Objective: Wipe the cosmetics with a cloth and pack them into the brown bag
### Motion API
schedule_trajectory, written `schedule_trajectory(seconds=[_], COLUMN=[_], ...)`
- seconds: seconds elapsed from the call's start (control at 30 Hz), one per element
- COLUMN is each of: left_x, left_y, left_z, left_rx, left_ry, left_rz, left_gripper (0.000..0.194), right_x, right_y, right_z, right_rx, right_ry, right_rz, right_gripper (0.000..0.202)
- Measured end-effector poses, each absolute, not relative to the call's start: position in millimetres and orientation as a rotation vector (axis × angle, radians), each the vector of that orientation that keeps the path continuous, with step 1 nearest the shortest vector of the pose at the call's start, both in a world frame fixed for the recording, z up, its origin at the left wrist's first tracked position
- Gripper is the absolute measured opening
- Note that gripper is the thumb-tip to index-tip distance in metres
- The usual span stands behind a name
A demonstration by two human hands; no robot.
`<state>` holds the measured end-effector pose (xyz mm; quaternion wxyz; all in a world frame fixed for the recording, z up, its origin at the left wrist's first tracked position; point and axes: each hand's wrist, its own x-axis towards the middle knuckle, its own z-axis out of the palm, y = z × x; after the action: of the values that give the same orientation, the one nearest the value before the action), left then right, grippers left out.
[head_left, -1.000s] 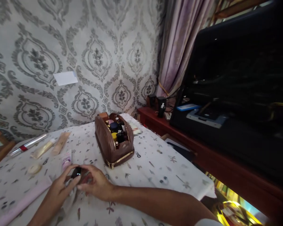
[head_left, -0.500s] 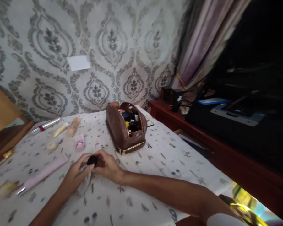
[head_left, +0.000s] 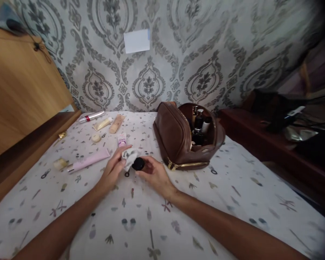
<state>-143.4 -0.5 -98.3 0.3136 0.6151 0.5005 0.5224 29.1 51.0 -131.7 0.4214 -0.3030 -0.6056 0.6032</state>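
Observation:
A crumpled white cloth (head_left: pixel 130 158) is gripped in my left hand (head_left: pixel 115 167), its folds against a small round item with a black top (head_left: pixel 138 164). The fingers and thumb of my right hand (head_left: pixel 155 176) hold that black-topped item from the right side. Most of the item's body is hidden. Just behind my left hand lies a small lilac tube (head_left: pixel 122 140). To the right of my hands stands an open brown bag (head_left: pixel 173 133) with a gold zip, holding several bottles (head_left: pixel 198 122).
On the patterned white cover (head_left: pixel 140 231), a long pink tube (head_left: pixel 89 160), a yellowish jar (head_left: pixel 60 164), a cream lid (head_left: pixel 96 137), a peach tube (head_left: pixel 117 124), a pale tube (head_left: pixel 102 124) and a silver tube (head_left: pixel 92 116) lie left. Wooden furniture (head_left: pixel 24 79) borders the left.
The view has turned left and come nearer. The white cloth, which hung below my hands, is now bunched up in my left hand beside the black-topped item.

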Motion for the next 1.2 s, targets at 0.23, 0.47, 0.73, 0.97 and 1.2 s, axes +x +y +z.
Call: schedule_trajectory(seconds=[0.23, 0.47, 0.73, 0.97, 1.2], left_x=[-131.4, -136.3, -132.4, -129.7, -133.0], left_y=[-6.8, -1.6, -1.1, -2.7, -1.2], left_z=[-100.0, -98.8, -100.6, -103.2, -103.2], left_rx=[2.158, 1.883, 1.857, 1.870, 1.851], left_ry=[1.190, 1.451, 1.469, 1.542, 1.559], left_rz=[1.085, 1.340, 1.284, 1.228, 1.269], left_gripper=[0.044, 0.036, 0.038, 0.042, 0.039], right_x=[32.7, 29.1, 30.6, 31.7, 33.1], right_y=[53.5, 52.2, 51.3, 52.1, 51.3], right_z=[-127.7, -123.0, -122.9, -120.9, -120.3], right_rx=[-0.806, -0.703, -0.704, -0.624, -0.572], right_ry=[-1.478, -1.308, -1.312, -1.286, -1.243], right_rz=[1.582, 1.673, 1.639, 1.642, 1.744], right_gripper=[0.026, 0.042, 0.038, 0.046, 0.052])
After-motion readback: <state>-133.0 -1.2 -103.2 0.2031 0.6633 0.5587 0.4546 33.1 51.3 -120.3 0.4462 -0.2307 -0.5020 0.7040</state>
